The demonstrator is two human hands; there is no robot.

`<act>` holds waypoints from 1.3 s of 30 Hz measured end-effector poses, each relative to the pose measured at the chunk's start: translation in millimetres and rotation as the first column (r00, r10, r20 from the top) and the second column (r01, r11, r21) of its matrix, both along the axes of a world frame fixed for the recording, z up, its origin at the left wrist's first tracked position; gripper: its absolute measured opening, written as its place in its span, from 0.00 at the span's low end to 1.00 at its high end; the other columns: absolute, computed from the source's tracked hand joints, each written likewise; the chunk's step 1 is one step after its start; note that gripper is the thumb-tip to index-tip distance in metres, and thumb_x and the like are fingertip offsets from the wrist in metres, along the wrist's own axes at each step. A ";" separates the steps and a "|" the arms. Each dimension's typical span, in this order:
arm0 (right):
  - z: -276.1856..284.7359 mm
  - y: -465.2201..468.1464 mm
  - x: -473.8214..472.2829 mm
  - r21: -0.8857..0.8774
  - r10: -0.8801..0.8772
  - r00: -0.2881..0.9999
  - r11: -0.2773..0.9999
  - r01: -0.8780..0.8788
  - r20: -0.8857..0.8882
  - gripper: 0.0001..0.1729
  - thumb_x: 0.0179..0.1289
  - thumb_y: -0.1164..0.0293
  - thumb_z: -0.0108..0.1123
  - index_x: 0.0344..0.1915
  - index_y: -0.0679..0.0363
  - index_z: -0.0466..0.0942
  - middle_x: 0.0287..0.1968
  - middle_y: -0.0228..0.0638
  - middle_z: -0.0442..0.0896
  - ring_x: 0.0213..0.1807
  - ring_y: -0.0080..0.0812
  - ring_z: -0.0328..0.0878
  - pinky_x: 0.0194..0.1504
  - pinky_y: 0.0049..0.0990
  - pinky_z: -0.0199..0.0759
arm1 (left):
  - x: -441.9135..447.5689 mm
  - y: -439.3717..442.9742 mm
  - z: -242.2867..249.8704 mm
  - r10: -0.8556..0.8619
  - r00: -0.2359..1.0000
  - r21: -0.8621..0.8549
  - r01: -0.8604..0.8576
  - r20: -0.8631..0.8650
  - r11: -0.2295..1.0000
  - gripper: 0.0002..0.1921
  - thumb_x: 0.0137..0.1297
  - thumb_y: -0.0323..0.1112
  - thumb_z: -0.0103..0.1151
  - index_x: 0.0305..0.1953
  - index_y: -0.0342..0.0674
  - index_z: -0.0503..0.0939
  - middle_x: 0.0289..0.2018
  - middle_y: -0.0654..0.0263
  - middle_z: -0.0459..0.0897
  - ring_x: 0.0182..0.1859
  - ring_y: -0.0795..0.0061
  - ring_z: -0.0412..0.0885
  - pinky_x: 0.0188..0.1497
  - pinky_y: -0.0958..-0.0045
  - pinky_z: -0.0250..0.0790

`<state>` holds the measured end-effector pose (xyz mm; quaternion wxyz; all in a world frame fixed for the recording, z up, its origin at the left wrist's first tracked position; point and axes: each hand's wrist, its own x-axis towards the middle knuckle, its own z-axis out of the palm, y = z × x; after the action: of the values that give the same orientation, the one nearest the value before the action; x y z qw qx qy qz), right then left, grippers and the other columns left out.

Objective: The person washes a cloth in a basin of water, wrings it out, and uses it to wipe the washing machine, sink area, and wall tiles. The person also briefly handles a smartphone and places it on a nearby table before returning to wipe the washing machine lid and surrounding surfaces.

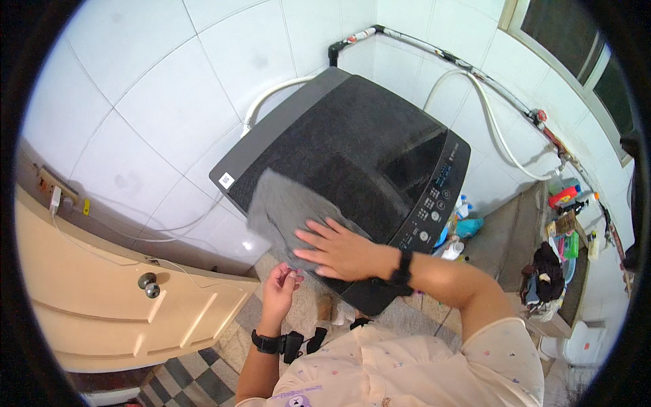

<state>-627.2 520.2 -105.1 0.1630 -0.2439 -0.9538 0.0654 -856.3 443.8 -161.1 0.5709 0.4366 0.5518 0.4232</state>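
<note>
A grey cloth (290,203) lies spread over the near left corner of a black top-loading washing machine (351,132), its left side hanging past the lid's edge. My right hand (341,249) rests flat on the cloth with the fingers apart. Just below the cloth's lower edge, my left hand (285,282) has its thumb and fingertips together at what looks like the cloth's rim. The machine's lid is closed, and its control panel (432,203) runs along the right side.
A beige door (188,305) with a round knob stands at the left. White hoses (493,122) and wall pipes run behind the machine. Bottles (564,196), dark clothing (549,269) and other items crowd the right side. A checkered mat (188,379) lies below.
</note>
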 end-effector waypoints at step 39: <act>29.9 208.3 -139.4 -0.139 -0.434 0.868 0.870 0.473 0.242 0.35 0.72 0.44 0.37 0.71 0.49 0.59 0.74 0.47 0.52 0.77 0.52 0.42 0.73 0.49 0.37 | -247.9 77.2 -36.5 -0.239 0.950 -0.035 0.237 -0.202 0.971 0.14 0.71 0.34 0.53 0.52 0.33 0.76 0.45 0.61 0.83 0.47 0.73 0.81 0.46 0.74 0.72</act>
<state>-766.6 728.5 -75.2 0.0509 -0.4820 -0.8698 0.0923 -1104.2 521.0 -197.6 0.5600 0.5383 0.5531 0.3013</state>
